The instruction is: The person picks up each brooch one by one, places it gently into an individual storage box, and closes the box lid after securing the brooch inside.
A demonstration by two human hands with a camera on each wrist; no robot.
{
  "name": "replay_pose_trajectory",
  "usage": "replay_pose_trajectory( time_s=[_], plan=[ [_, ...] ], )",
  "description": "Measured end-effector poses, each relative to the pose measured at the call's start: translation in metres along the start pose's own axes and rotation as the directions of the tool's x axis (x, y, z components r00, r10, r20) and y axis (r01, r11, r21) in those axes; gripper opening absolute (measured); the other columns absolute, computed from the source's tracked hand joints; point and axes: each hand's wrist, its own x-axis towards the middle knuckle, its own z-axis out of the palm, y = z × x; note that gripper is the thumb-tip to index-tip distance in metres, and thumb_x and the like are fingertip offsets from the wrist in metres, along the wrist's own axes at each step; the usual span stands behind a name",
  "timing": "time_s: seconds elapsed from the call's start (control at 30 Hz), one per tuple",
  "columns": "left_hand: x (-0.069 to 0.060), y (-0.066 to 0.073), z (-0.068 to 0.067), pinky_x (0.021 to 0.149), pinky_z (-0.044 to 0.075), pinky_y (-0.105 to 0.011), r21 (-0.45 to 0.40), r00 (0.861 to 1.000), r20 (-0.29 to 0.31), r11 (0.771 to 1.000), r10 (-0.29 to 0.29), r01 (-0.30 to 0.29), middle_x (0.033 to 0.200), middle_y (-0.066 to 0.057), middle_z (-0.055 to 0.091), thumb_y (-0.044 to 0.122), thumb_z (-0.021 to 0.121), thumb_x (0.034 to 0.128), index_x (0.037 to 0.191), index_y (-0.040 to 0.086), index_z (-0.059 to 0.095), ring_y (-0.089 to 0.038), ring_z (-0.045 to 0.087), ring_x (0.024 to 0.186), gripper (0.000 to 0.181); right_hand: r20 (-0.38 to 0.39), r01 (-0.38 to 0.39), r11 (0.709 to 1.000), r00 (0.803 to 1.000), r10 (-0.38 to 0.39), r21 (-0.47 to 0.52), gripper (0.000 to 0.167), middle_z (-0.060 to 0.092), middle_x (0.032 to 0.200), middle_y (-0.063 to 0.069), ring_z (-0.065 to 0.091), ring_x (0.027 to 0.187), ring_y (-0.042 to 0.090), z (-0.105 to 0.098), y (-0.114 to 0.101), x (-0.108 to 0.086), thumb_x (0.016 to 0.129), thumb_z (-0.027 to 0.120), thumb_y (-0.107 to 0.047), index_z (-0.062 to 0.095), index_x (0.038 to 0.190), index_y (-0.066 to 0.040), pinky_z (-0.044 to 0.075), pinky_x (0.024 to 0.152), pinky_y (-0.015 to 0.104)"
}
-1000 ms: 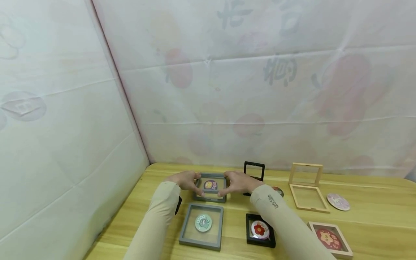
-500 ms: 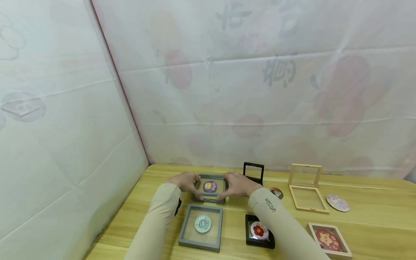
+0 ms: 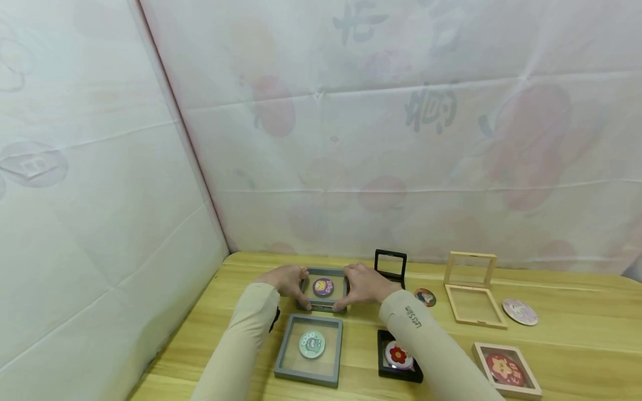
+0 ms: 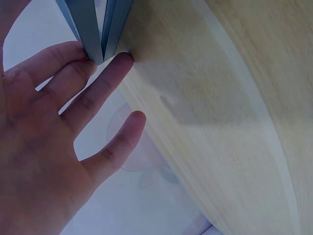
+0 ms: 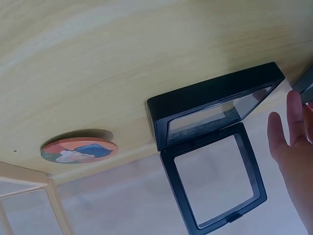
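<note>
At the back left of the table, my left hand (image 3: 286, 280) and right hand (image 3: 370, 284) grip the two sides of a grey display frame (image 3: 325, 271). Its clear film holds a purple round badge (image 3: 323, 287) with a yellow figure. My thumbs lie at the front corners. In the left wrist view, the frame's two grey halves (image 4: 89, 29) meet at the fingertips and spread apart in a narrow V. The right wrist view shows only part of my right hand (image 5: 298, 152) and a corner of the grey frame. Nearer me lies another grey frame (image 3: 281, 356) with a green badge (image 3: 312, 345).
A black frame (image 3: 390, 253) stands unfolded right of my right hand, beside a loose round badge (image 3: 425, 297). Farther right are an unfolded wooden frame (image 3: 453, 303) and a pink badge (image 3: 520, 312). In front lie a black frame (image 3: 399, 376) and a pale frame (image 3: 533, 374), both with badges.
The upper half of the grey frame has come down a little toward the lower half, with both thumbs moving forward and down with it. The other things have stayed in place.
</note>
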Motion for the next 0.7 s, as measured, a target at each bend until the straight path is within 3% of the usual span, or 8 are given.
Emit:
replay_pose_trajectory(
  time_s=[0.47, 0.7],
  plan=[
    [-0.0058, 0.0008, 0.0009, 0.107, 0.044, -0.042, 0.068, 0.999, -0.045, 0.998, -0.009, 0.012, 0.15, -0.012, 0.051, 0.033, 0.096, 0.068, 0.138, 0.001, 0.061, -0.033, 0.052, 0.133, 0.085, -0.03, 0.04, 0.996, 0.999, -0.043, -0.084, 0.096, 0.053, 0.141, 0.026, 0.05, 0.129, 0.042, 0.005, -0.0034, 0.0044, 0.074, 0.086, -0.055, 0.053, 0.137, 0.01, 0.045, 0.105, 0.05],
    [-0.0046, 0.0004, 0.0021, 0.109, 0.042, -0.043, 0.075, 0.999, -0.044, 0.997, 0.007, -0.003, 0.152, -0.012, 0.048, 0.033, 0.096, 0.0682, 0.139, 0.001, 0.06, -0.034, 0.049, 0.135, 0.085, -0.026, 0.03, 0.996, 0.999, -0.033, -0.089, 0.098, 0.051, 0.143, 0.026, 0.049, 0.132, 0.041, 0.0041, -0.0049, 0.0031, 0.073, 0.087, -0.055, 0.053, 0.138, 0.01, 0.043, 0.107, 0.05]
  ],
)
